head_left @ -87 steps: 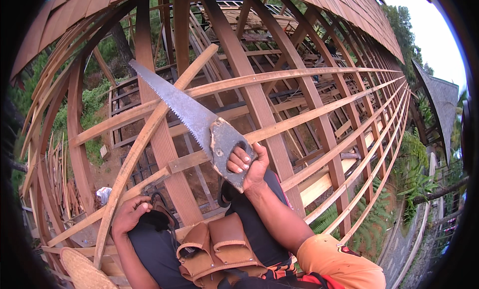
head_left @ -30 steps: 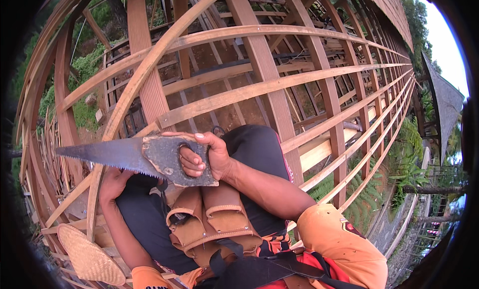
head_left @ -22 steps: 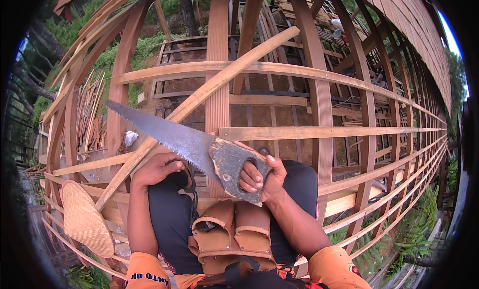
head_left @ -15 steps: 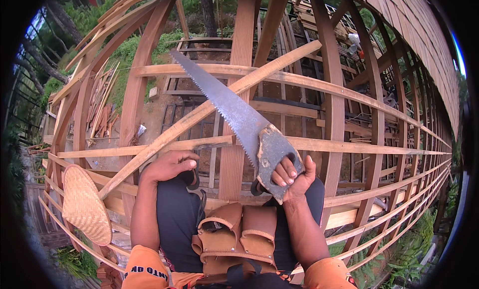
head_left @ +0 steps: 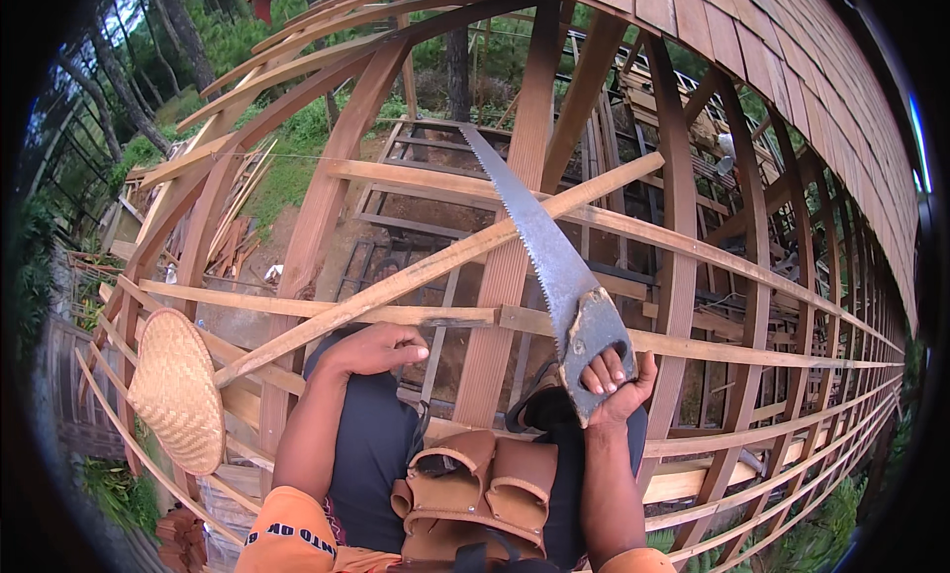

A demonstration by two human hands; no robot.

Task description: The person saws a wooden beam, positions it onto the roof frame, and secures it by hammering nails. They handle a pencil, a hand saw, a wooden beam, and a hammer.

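Where held—the saw (head_left: 561, 266) looks scuffed.

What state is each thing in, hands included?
Saw: held, blade bare, pointing forward and slightly left.
Right hand: closed around the saw's grip.
Left hand: loosely bent; no tool visible in it.
Tool pouch: worn, pockets open.
Stick: slanting across slats.
Straw hat: tilted, by the stick's lower end.
Roof shingles: laid in rows.
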